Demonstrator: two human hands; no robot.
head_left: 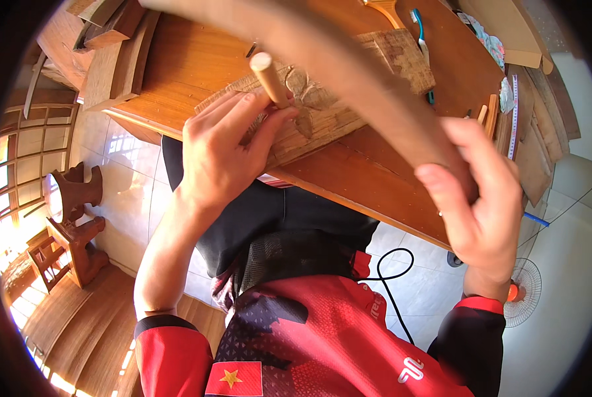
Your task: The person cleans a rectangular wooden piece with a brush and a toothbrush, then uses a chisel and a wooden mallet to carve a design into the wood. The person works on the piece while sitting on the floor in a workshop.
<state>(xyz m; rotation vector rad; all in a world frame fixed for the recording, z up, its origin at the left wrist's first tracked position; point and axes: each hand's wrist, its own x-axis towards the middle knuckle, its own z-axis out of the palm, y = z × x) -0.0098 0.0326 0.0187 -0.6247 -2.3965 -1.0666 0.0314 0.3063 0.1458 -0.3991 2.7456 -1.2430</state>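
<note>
My left hand (226, 142) is closed around a carving chisel, whose pale round wooden handle (268, 78) sticks up above my fingers. Its blade is hidden behind the hand. Below lies a brown wooden board (402, 59) with a leaf-like or floral relief cut into it, and the chisel stands over the carved part. My right hand (485, 205) grips the near end of a thick brown wooden club (382, 99). Smeared by motion, the club is raised above the board and reaches to the upper left, covering part of the carving. Its far end leaves the picture.
The board rests on a reddish-brown wooden table (170, 59). Wood offcuts (120, 73) stack at its left corner. A blue-and-white toothbrush (418, 25) and a wooden-handled brush (387, 10) lie beyond. Tool handles (488, 118) and a white measuring strip (514, 119) sit at right.
</note>
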